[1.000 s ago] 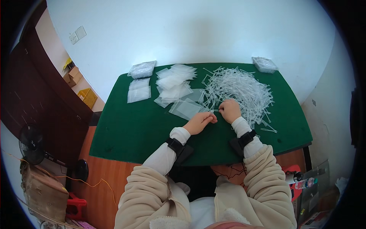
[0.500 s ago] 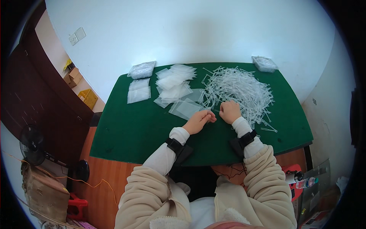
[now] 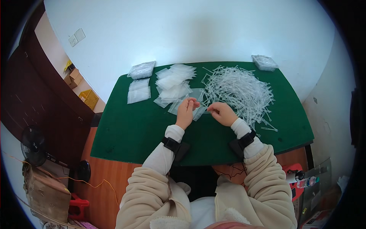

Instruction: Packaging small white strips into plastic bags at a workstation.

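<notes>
My left hand [image 3: 185,113] is over the right edge of the flat clear plastic bags, its fingers curled together. A clear bag [image 3: 198,113] shows just right of it; whether the fingers grip it I cannot tell. My right hand [image 3: 225,114] is closed in a pinch at the near left edge of a large heap of thin clear plastic sticks with looped ends [image 3: 240,89]. A thin clear piece appears at its fingertips, pointing toward the left hand. Beyond my left hand lies a loose spread of frosted bags [image 3: 174,81].
A neater stack of bags [image 3: 138,91] lies at left, with a filled clear pack [image 3: 142,70] behind it. Another filled pack [image 3: 265,63] sits at the far right corner. The green table [image 3: 126,129] meets a white wall. A black fan [image 3: 33,145] stands at left on the floor.
My left hand has moved up and left, onto the bags. My right hand has shifted slightly left and nearer, its fingertips now pointing left.
</notes>
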